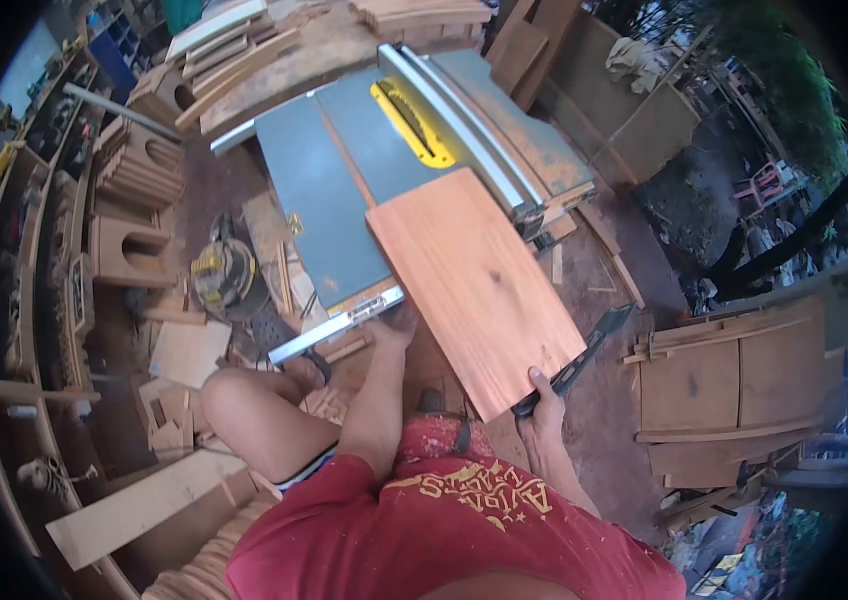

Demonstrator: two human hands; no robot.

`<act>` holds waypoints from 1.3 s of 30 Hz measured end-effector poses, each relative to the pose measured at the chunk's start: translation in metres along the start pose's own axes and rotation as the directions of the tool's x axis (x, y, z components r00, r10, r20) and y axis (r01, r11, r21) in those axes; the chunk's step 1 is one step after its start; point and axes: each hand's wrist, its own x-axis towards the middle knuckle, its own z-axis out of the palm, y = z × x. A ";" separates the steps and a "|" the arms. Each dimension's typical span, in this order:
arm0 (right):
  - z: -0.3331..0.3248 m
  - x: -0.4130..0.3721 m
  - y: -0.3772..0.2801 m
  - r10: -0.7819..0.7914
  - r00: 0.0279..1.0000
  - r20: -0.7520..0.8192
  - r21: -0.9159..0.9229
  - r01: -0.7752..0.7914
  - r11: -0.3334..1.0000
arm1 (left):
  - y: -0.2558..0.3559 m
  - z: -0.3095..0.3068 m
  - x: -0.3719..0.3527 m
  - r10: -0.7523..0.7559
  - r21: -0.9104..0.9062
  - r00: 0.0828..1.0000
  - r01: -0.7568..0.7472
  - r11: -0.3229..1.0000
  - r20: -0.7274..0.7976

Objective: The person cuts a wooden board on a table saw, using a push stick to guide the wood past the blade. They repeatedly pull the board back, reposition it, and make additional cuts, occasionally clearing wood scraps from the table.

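Observation:
A reddish-brown wooden board (479, 285) slants over the front of the table saw (329, 180), its far end resting near the yellow blade insert (414, 125). My right hand (542, 408) is closed on the board's near right corner, thumb on top. A long black push stick (589, 350) sticks out from under that corner, its handle end in the same hand. My left hand (396, 322) is at the saw's front rail (339, 325), close beside the board's left edge; its fingers are hidden. The saw's metal fence (464, 135) runs along the blade's right side.
A round shop vacuum (224, 270) stands left of the saw among wood scraps. Shelves (54, 270) and stacked cut wood parts (129, 250) line the left side. Planks (234, 40) lie beyond the saw, and wooden panels (734, 385) stand at the right.

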 end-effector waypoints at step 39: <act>0.046 0.050 0.033 -0.006 0.956 0.292 0.065 -0.014 0.998 | 0.023 0.063 -0.158 -0.250 0.393 0.531 -0.807 -0.441 0.809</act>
